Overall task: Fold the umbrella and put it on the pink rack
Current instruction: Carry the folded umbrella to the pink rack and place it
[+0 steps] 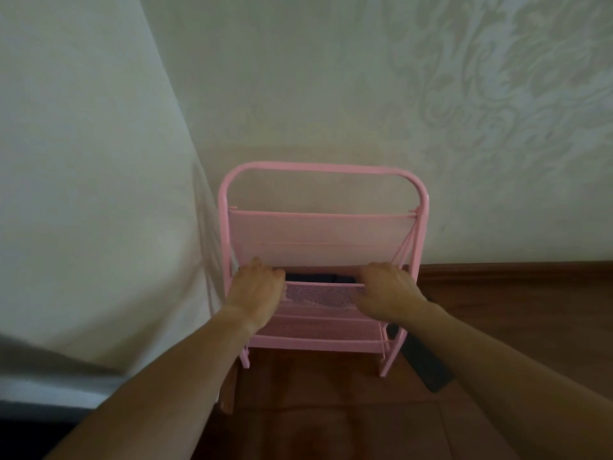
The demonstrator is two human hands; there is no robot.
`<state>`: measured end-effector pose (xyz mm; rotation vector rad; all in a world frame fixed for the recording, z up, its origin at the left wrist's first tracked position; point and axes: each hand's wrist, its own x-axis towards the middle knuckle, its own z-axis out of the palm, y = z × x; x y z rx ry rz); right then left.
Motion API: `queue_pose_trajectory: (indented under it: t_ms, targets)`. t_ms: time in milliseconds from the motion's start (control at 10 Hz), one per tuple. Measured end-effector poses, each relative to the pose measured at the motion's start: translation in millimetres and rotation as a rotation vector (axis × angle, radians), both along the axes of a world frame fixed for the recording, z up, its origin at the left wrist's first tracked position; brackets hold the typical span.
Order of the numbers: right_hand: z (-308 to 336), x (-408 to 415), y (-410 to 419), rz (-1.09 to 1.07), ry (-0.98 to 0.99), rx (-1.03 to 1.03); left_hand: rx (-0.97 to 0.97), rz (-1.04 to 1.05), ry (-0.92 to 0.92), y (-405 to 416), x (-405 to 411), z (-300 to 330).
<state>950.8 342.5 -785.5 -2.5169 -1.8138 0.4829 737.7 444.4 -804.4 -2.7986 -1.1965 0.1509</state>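
Item: umbrella (315,278), dark, folded, lying lengthwise in the middle mesh shelf of the pink rack (323,167); only a strip shows above the shelf's front rail.

Left hand (257,287): at the shelf's left end, fingers curled inward; whether its grip clamps the umbrella cannot be told.

Right hand (386,288): at the right end, fingers bent over the rail, grip likewise hidden.

Handling note: seat both ends level behind the rail before letting go.

Surroundings: papered wall (331,78), wooden floor (331,410), dark flat object (426,366) beside the rack's right leg.
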Motion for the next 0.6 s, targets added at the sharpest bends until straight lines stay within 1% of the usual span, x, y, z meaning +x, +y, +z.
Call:
queue_pose_trajectory:
  t_ms: [100,200,300,400,500,600]
  targets:
    - [-19,-5,-10,0.107,-0.074,0.035,0.037,-0.007,-0.034,-1,-1,-9]
    - [-31,-1,-9,0.119,-0.115,0.047,0.02,-0.024,-0.083,1,-3,-15]
    - [-33,4,-7,0.167,-0.14,0.031,0.033,-0.036,-0.075,4,-3,-17]
    - [-29,5,-7,0.18,-0.176,-0.021,0.013,0.005,-0.055,-3,-2,-13]
    - [-15,4,-12,0.159,-0.202,-0.038,-0.05,0.07,-0.067,-11,0,1]
    - [-1,3,-23,0.082,-0.245,0.051,-0.152,0.112,-0.105,-31,-1,12]
